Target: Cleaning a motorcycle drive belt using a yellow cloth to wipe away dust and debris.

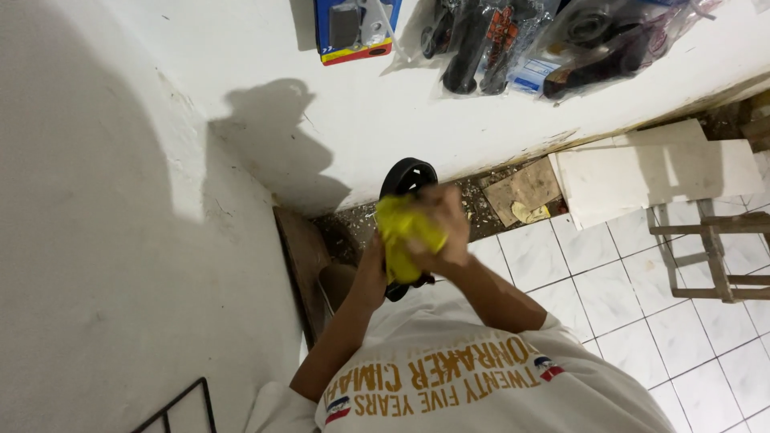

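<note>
Walls of white plaster (120,240) fill the frame from nine to twelve o'clock, with bagged black parts (513,40) and a blue carded pack (357,28) hung along the top, apparently to keep them off the floor. White floor tiles (642,305) spread toward four o'clock, beside flat white boards (658,172) and a wooden frame (714,248) leaning at three. At centre a black ring-shaped part (409,178) stands up before the chest, held there, it seems, so the cloth can reach its face. The right hand (445,232) is closed around a yellow cloth (405,236), pressing it onto the ring. The left hand (371,273) grips from seven o'clock, underneath, steadying it.
</note>
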